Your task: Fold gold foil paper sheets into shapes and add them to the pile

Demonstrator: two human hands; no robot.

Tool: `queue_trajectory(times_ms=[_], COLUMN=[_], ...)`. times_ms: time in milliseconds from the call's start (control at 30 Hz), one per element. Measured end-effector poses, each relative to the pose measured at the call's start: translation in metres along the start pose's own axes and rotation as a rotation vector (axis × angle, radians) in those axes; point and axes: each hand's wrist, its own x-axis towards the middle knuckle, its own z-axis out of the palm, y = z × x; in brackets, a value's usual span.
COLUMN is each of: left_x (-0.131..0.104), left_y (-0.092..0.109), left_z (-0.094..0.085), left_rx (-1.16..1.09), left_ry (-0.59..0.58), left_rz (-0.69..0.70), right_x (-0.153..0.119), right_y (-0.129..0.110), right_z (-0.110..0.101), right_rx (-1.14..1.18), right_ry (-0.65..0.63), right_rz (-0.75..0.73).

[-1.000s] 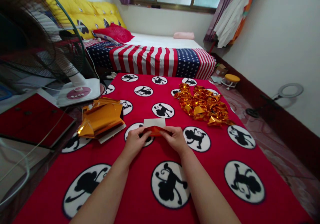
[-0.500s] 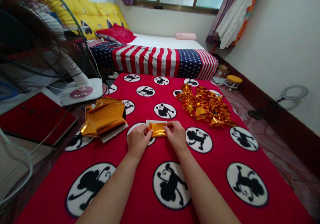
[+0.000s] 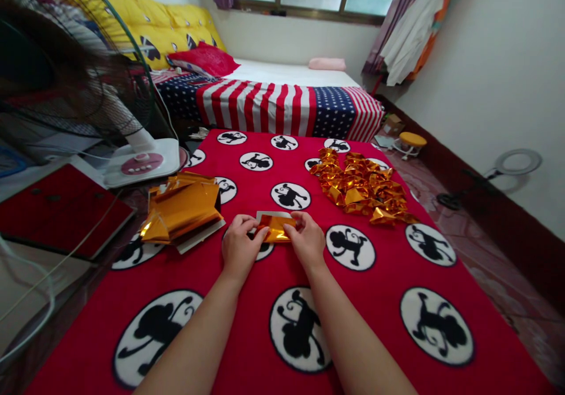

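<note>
A small sheet of shiny gold foil paper (image 3: pixel 276 230), partly folded with a pale strip along its far edge, is held low over the red cloth (image 3: pixel 247 336). My left hand (image 3: pixel 242 245) pinches its left end between thumb and fingers. At the right end, my right hand (image 3: pixel 308 239) grips it the same way, the thumb lying on the foil. To the left lies a stack of flat gold sheets (image 3: pixel 183 209). A heap of folded gold foil pieces (image 3: pixel 359 186) sits at the right rear of the cloth.
An electric fan (image 3: pixel 145 156) stands at the left, beside a red panel (image 3: pixel 62 209) and loose cables. Behind the cloth is a bed (image 3: pixel 273 106) with a striped cover. A yellow-topped stool (image 3: pixel 412 140) and a ring-shaped stand (image 3: pixel 516 162) are on the right.
Both thumbs have shifted inward over the foil, and its pale strip shows slightly differently at the far edge. The hands stay in nearly the same place.
</note>
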Motion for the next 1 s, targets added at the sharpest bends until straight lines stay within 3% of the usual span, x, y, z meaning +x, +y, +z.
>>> queue_trajectory(times_ms=[67,200,367,733,1000], left_x=[0.002,0.004,0.001,-0.002,-0.002], left_y=[-0.006,-0.011,-0.006,0.000,0.000], left_z=[0.001,0.001,-0.001,0.000,-0.002], left_rx=[-0.180,-0.500,-0.735,-0.732,-0.593], left_ry=[0.033,-0.067,-0.139,-0.069,-0.148], left_rz=[-0.029,-0.087,-0.199,-0.277,-0.147], right_x=[0.000,0.000,-0.001,-0.003,-0.001], right_y=[0.004,0.007,0.004,0.005,0.008], right_z=[0.002,0.004,0.003,0.004,0.007], right_rx=[0.201,0.580,0.682,0.699,0.724], right_ry=[-0.030,-0.160,-0.199,-0.237,-0.170], right_rz=[-0.027,-0.051,-0.048,-0.020,-0.020])
